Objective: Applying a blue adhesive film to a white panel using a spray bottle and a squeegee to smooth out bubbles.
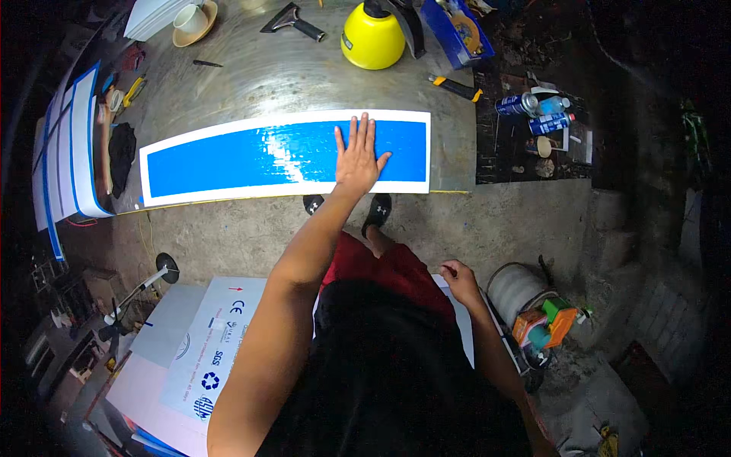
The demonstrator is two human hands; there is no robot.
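A long white panel [428, 152] lies along the table's near edge, its middle covered by a glossy blue film [205, 164] that leaves a white border. My left hand [356, 158] rests flat on the blue film, right of its middle, with fingers stretched toward the far border and the thumb out to the right. Down at my right side, away from the table, my right hand [461, 282] has its fingers curled together. Whatever may be pinched in them is too small to make out. Light reflects off the film left of my left hand.
On the metal table [251, 84] are a squeegee [295, 23], a yellow spray bottle [373, 38], a utility knife [455, 87], a blue bin [457, 38], a pen [207, 64] and a cup [190, 18]. Spray cans [516, 103] stand at right. Printed sheets [221, 335] lie behind me.
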